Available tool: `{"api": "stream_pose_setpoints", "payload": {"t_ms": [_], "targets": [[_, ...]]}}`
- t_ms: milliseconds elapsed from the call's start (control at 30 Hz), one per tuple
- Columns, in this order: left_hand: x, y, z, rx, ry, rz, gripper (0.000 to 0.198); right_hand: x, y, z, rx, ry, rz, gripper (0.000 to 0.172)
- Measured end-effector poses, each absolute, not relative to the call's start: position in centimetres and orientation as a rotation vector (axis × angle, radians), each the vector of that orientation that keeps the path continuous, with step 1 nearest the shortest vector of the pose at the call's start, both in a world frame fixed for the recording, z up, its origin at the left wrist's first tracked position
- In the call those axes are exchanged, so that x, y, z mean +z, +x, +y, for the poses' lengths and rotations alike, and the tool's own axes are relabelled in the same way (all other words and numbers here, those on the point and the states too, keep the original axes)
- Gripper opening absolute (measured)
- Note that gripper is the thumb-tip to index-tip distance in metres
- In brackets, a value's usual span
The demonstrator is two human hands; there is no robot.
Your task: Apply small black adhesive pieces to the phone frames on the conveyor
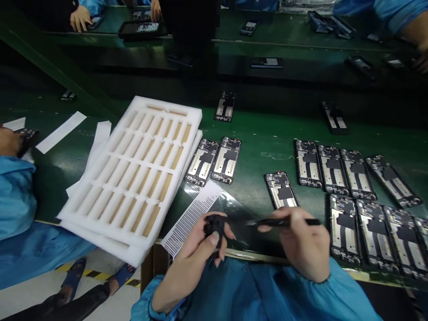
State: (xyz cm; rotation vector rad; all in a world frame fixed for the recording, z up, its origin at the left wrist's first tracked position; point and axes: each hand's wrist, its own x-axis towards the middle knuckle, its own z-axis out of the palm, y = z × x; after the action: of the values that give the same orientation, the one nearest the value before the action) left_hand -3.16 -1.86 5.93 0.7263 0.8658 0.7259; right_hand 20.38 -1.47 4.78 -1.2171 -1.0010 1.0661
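Standing by the bench, I can see the person's left hand (pixel 197 254) clenched around a small black part (pixel 214 227), its fingers curled over the piece so that much of it is hidden. I can't make out exactly what the part is. The right hand (pixel 302 245) sits just beside it, its fingers (pixel 274 225) pinching a slim black tool (pixel 287 222), whose tip points toward the part. Both blue sleeves (pixel 254 290) run back from the hands toward the person.

Just beyond the left fingers lies a white perforated sheet (pixel 190 220), and a clear plastic film (pixel 234 223) lies under and between both hands. Past the right fingertips, a phone frame (pixel 281 189) lies on the green bench (pixel 261 133), the nearest of many laid out in rows to the right of the hands. Two more phone frames (pixel 214 160) lie just beyond the left fingers.

Farther left of the fingers sit stacked white foam trays (pixel 129 174), with paper strips (pixel 62 131) beyond them. At the far left, a co-worker's hand (pixel 8 140) rests near another frame, and across the bench another co-worker's hand (pixel 80 18) reaches over a dark surface.
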Motion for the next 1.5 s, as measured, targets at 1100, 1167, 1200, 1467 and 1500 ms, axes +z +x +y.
{"api": "stream_pose_setpoints", "payload": {"t_ms": [1100,1167,1200,1467,1500], "targets": [[0.6,-5.9,-0.3,-0.167,2.243,1.915,0.08,-3.0,10.4,6.0,1.135,-1.37,-1.483,0.029],[0.5,-5.9,-0.1,-0.172,2.235,1.898,0.082,-2.9,10.5,5.9,1.128,-1.387,-1.494,0.029],[0.5,-5.9,-0.1,-0.167,2.234,1.893,0.082,-2.9,10.6,5.9,1.12,-1.396,-1.506,0.029],[0.4,-5.9,0.0,-0.103,2.216,1.87,0.085,-2.9,10.8,5.7,1.018,-1.363,-1.623,0.023],[0.4,-5.9,0.0,-0.111,2.22,1.864,0.085,-3.0,10.8,5.7,1.013,-1.362,-1.629,0.023]]}}
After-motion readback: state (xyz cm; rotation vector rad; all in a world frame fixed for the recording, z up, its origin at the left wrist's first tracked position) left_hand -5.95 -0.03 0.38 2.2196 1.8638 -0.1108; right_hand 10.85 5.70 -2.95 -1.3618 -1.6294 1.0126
